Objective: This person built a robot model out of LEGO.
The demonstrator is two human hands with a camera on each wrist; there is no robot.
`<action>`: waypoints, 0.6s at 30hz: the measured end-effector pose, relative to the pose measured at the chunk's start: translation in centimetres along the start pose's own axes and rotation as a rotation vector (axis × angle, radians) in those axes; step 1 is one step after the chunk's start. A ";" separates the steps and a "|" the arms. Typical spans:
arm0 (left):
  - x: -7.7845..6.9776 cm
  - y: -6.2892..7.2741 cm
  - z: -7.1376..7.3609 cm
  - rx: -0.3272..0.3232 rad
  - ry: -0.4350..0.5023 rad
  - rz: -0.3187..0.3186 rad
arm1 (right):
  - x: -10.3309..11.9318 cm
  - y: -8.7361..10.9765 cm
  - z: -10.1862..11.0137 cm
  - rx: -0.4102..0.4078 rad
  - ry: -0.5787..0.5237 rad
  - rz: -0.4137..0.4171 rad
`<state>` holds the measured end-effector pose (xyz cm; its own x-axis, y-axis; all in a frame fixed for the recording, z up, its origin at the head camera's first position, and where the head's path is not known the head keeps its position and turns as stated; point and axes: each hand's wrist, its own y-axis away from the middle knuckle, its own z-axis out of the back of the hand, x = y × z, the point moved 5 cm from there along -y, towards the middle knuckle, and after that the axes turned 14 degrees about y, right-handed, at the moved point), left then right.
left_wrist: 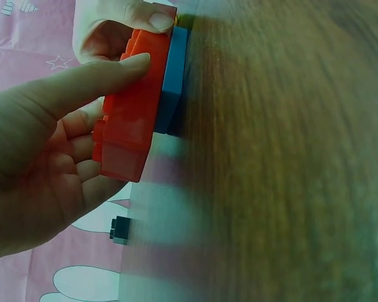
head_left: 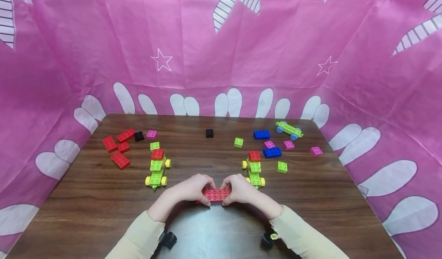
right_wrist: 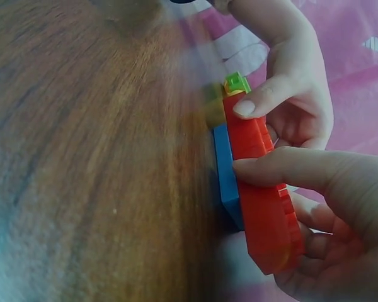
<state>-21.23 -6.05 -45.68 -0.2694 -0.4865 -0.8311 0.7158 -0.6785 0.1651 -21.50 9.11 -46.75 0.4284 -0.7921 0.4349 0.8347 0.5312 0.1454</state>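
In the head view, two red bricks lie end to end near the front middle of the table. My left hand grips the left red brick, with the thumb on the near side and fingers behind. My right hand holds the right red brick in the same way. A blue brick sits under the red ones, close against the tabletop, and shows again in the right wrist view as a blue brick. The hands cover the outer ends of the red bricks in the head view.
A green car with yellow wheels stands beyond my left hand, and a matching car beside my right. Red bricks lie far left; blue bricks, pink bricks and a blue-wheeled green base lie right. A black brick sits far middle.
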 end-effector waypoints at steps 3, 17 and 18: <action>0.0 0.0 -0.1 0.004 -0.003 -0.001 | 0.2 0.1 0.1 0.016 0.015 0.001; 0.1 0.6 0.5 -0.007 -0.039 -0.039 | 0.7 0.5 0.4 0.044 0.105 0.045; 0.1 0.6 0.6 -0.008 -0.041 -0.042 | 0.8 0.5 0.4 0.041 0.110 0.052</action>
<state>-21.19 -6.84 -45.30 -0.3251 -0.4802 -0.8147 0.7087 -0.6941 0.1263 -20.88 8.85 -45.96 0.5081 -0.7901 0.3430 0.7962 0.5827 0.1628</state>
